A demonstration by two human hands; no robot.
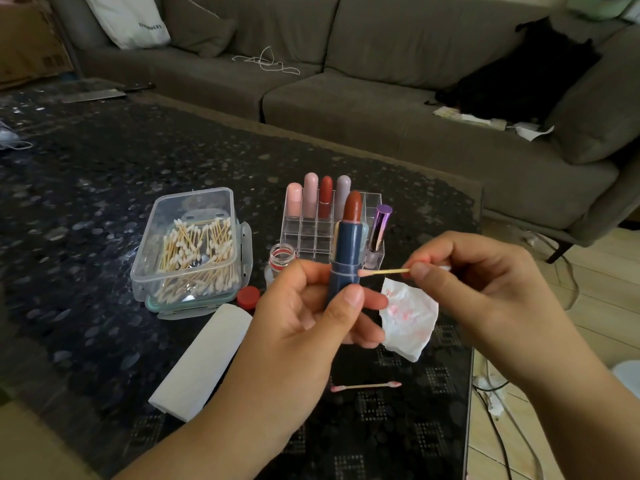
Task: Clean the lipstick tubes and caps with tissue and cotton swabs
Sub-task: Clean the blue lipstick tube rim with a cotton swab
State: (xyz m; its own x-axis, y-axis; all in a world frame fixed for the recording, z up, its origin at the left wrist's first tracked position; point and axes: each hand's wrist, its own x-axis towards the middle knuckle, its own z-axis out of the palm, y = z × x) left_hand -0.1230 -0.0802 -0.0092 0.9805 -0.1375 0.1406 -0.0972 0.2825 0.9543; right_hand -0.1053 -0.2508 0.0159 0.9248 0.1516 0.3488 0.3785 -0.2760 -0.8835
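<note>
A clear plastic box (188,244), lid off, is filled w/ wooden-stick cotton swabs (199,258). To its right a clear acrylic organiser (311,233) is seen: four capped lipsticks (320,199) are stood in the back row (pale pink, pink, red, lilac), and a purple metallic tube (379,230) at the front right. A small open bottle (282,256) is set betw. box and organiser, w/ a red cap (248,295) just beside it.

A navy lipstick tube (344,261), brown-red bullet wound up, is held upright by the left hand (304,320), fingers and thumb curled round its base; a pink-stained tissue (410,320) hangs by those fingers. A cotton swab (384,271) is pinched by the right hand (474,278), its tip touching the tube's collar.

All is set on a dark patterned table (104,188); a folded tissue pack (204,358) and a used swab (365,386) are laid on it. A grey-brown sofa (346,91) stands behind. "STARBUCKS" is read on a white bag (131,22).
</note>
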